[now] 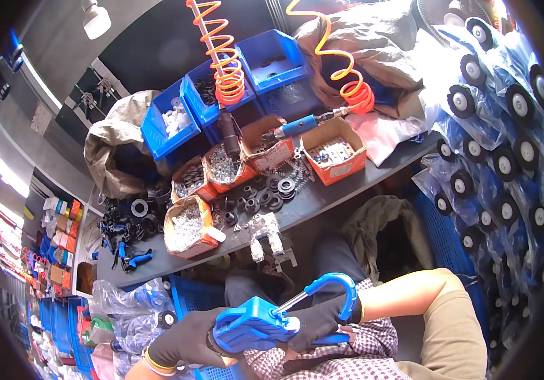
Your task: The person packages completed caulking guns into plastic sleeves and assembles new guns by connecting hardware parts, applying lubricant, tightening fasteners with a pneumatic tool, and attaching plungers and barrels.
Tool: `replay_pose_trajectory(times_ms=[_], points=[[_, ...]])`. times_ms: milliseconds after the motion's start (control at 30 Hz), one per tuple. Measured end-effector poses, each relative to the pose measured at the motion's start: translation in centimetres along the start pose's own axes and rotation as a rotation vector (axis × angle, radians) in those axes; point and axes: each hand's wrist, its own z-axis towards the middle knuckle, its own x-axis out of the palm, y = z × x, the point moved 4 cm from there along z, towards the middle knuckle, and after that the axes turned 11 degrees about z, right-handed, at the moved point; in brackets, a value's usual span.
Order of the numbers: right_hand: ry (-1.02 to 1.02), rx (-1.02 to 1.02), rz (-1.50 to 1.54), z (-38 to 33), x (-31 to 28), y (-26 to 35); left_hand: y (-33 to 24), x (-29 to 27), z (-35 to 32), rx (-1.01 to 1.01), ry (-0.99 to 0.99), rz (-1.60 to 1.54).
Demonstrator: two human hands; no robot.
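In my lap I hold a blue plastic housing [246,328] with a short metal rod and a curved blue hook-shaped handle [346,288] at its upper right. My left hand [189,339], in a black glove, grips the housing's left side. My right hand [317,322], also gloved in black, closes on its right end, just under the rod; some of the fingers are hidden. Beyond my hands, a small metal fixture [265,237] sits at the bench's near edge, with black ring-shaped parts [256,199] scattered behind it.
Orange-and-white boxes of small hardware [189,228] line the workbench [316,212], with blue bins [170,123] behind. A blue air tool [300,125] and a dark one [228,133] hang on orange coiled hoses. Blue-handled pliers [134,258] lie left. Bagged wheeled parts [506,164] are stacked right.
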Motion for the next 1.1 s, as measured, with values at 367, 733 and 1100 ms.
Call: replay_pose_trajectory(times_ms=[367, 733, 1100], points=[[0.008, -0.023, -0.148, -0.9, -0.6, -0.3, -1.1, -0.2, -0.2, -0.022, -0.021, 0.069], [-0.035, -0.103, 0.048, -1.8, -1.3, -1.7, -2.5, -0.5, 0.5, -0.001, -0.006, 0.192], [0.022, 0.176, 0.045, -2.6, -0.1, 0.9, -2.9, -0.3, 1.3, 0.0, -0.037, 0.119]])
